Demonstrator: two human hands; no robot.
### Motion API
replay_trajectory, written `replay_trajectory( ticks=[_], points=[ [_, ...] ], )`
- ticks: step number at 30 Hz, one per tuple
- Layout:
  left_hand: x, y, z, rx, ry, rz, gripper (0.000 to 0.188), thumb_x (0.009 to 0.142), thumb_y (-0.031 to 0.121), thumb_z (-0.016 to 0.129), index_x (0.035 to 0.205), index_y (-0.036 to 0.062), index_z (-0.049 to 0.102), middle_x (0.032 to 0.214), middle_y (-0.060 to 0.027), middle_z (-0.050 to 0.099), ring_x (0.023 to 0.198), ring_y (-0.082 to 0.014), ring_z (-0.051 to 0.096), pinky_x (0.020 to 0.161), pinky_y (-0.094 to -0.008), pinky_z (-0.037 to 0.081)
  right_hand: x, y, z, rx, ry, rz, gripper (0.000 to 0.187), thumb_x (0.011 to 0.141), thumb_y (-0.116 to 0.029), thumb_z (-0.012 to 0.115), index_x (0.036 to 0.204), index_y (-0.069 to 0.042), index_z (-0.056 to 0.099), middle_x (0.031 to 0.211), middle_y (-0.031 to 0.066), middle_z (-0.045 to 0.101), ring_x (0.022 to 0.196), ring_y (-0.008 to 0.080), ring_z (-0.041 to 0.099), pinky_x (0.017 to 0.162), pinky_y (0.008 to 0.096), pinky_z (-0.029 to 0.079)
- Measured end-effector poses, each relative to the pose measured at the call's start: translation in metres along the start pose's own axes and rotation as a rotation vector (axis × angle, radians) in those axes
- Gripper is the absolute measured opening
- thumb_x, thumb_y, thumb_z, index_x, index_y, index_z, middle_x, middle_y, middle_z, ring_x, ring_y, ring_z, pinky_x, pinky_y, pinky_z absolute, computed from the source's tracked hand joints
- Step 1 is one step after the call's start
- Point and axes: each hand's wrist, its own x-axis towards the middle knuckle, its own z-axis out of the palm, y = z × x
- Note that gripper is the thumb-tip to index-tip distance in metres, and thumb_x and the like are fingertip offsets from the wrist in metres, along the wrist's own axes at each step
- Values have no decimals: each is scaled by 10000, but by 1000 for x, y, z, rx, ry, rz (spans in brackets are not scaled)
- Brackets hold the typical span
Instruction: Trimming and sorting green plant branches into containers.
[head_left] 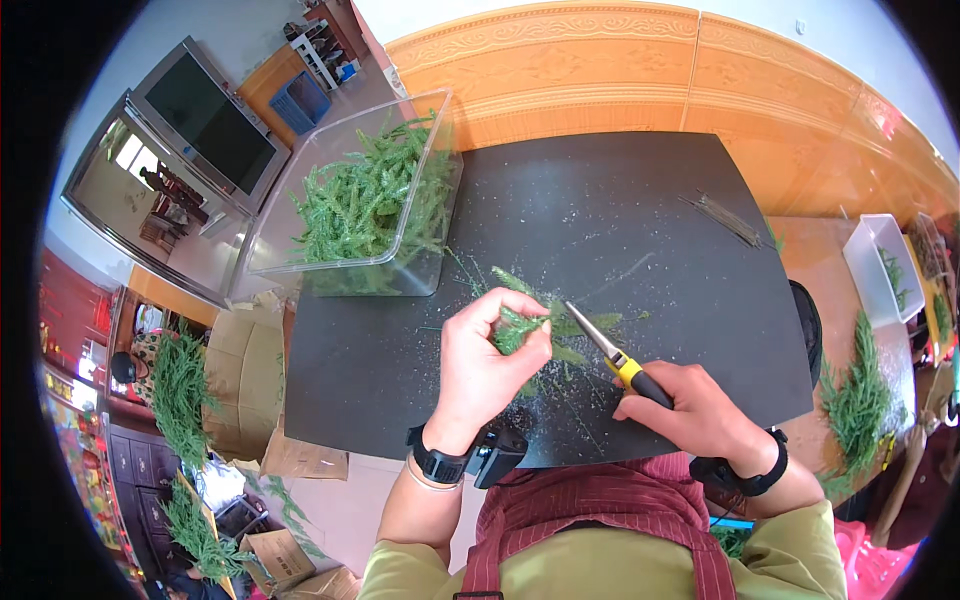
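Over the dark table [640, 210], my left hand [478, 355] is closed around a green artificial pine sprig [512, 332], its thumb and fingers pinched at the stem. Some needled tips stick out past the fingers toward the right. My right hand [690, 405] grips long-nose pliers [626, 366] with yellow and black handles. The jaw tips point up and left, beside the sprig; whether they touch it I cannot tell. Small pale and green scraps lie scattered under both hands.
A clear plastic bin [440, 150] heaped with green sprigs [365, 200] stands at the table's far left. Thin wires [727, 217] lie in a bundle at the far right. A white bin [868, 255] and more greenery [858, 400] are off to the right. Cardboard [300, 458] borders the left side.
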Motion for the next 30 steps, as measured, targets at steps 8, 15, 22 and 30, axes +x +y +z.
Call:
replay_trajectory(
  ticks=[8,15,22,30],
  points=[
    [1,-3,3,26,-111,-37,131,708,17,650,816,27,577,731,19,579,668,-34,510,603,-200,430,14,-6,5,-112,43,-202,298,809,-243,604,699,9,489,637,169,505,651,354,511,586,401,412],
    [-1,-8,0,-301,-153,-116,146,769,18,636,877,6,538,734,-6,573,708,-49,533,615,-185,429,23,-11,2,-241,50,-166,286,816,-273,600,755,0,540,680,191,545,659,377,538,582,412,423],
    [-6,-13,-13,-538,-200,-369,62,798,26,618,816,22,558,734,-63,617,575,-87,546,540,-202,433,24,-10,-2,-169,-39,-18,233,815,-224,600,780,4,565,659,136,587,606,249,584,558,340,436],
    [-5,-10,-9,-464,-204,-364,54,807,32,610,785,22,562,672,-71,612,467,-63,503,424,-175,378,32,-5,-2,-35,-177,-30,329,841,-308,556,773,14,549,683,189,573,659,352,569,592,401,434]
  ],
)
